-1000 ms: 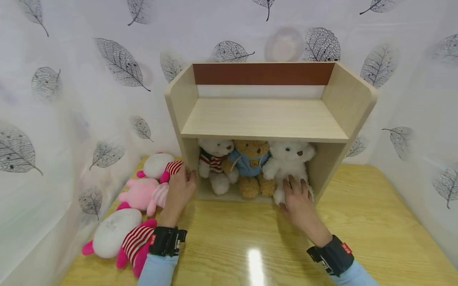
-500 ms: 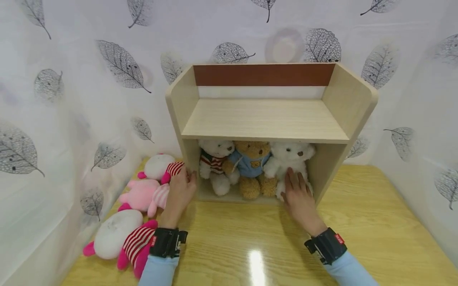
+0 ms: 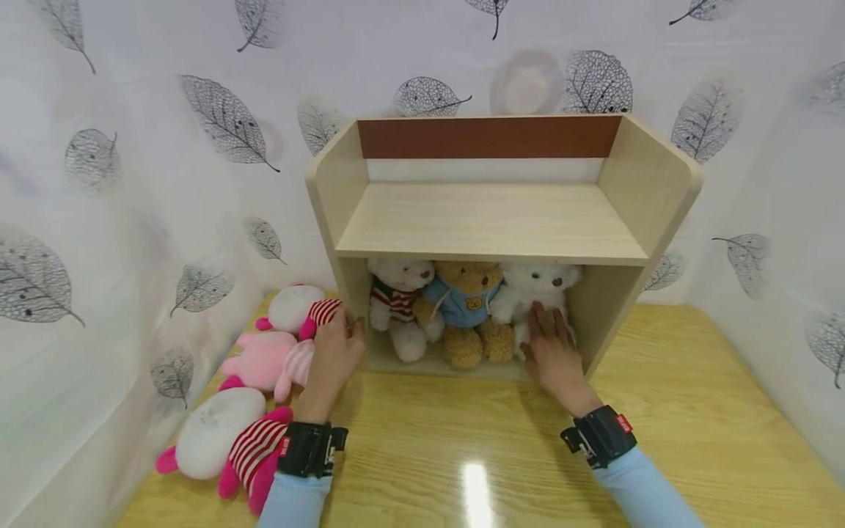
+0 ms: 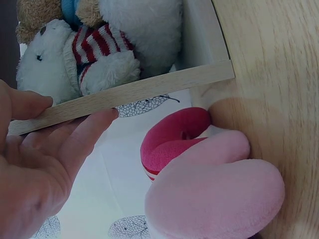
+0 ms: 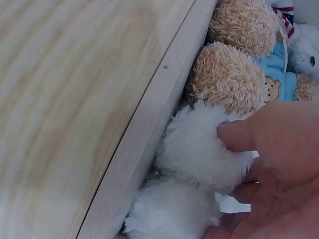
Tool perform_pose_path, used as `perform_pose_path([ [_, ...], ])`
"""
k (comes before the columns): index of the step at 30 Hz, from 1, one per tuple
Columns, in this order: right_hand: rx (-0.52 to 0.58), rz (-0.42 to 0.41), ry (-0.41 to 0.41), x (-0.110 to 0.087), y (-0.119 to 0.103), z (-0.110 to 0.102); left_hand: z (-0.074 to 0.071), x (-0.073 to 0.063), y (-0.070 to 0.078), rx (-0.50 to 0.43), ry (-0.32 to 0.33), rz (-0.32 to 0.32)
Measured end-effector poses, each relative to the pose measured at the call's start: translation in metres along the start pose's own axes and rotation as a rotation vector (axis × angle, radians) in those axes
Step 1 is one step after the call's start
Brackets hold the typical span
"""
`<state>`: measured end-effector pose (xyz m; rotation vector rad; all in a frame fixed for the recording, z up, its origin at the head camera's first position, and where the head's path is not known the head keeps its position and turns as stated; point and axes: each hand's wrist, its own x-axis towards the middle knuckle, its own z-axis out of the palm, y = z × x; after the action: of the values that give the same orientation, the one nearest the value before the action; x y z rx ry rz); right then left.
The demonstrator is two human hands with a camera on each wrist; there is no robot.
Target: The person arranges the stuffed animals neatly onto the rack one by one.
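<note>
Head view: the white bear (image 3: 526, 284) sits upright in the lower bay of the shelf (image 3: 491, 216), at its right end, next to the brown bear (image 3: 466, 304). The right hand (image 3: 553, 356) rests against its belly, fingers extended, not wrapped round it. The left hand (image 3: 337, 353) grips the shelf's left side panel.

Left wrist view: thumb inside, fingers outside the panel. Edge straight, pale, wood-grained; judged stiff, offering a sound hold. Striped bear (image 4: 102, 47): knitted garment over shaggy white pile. Pink toy (image 4: 214, 199): smooth, rounded, short-napped.

Right wrist view: thumb touches a leg of long, fluffy pile; other fingertips partly hidden. White bear judged light, soft, non-slip, hardly fragile; best held round the torso. Brown bear's pile is curlier.
</note>
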<state>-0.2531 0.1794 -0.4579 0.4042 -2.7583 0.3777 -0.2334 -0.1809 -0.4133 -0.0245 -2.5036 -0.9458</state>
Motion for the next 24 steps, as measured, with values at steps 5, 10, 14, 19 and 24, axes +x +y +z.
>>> perform_pose_path([
  [5,0.030,0.030,-0.063,0.005,0.001,-0.001,0.000,-0.001,0.000,-0.013,-0.015,-0.008],
  [10,0.048,0.011,-0.061,0.002,0.003,-0.003,0.001,-0.001,0.000,0.001,-0.007,-0.001],
  [14,0.048,-0.031,0.007,-0.010,0.007,-0.008,0.004,-0.001,0.000,0.009,-0.012,0.006],
  [19,0.112,-0.066,0.141,-0.029,0.009,-0.016,0.003,0.000,-0.001,0.000,0.002,0.022],
  [24,0.139,-0.092,0.312,-0.045,0.014,-0.028,0.000,-0.001,-0.003,-0.014,0.035,0.022],
])
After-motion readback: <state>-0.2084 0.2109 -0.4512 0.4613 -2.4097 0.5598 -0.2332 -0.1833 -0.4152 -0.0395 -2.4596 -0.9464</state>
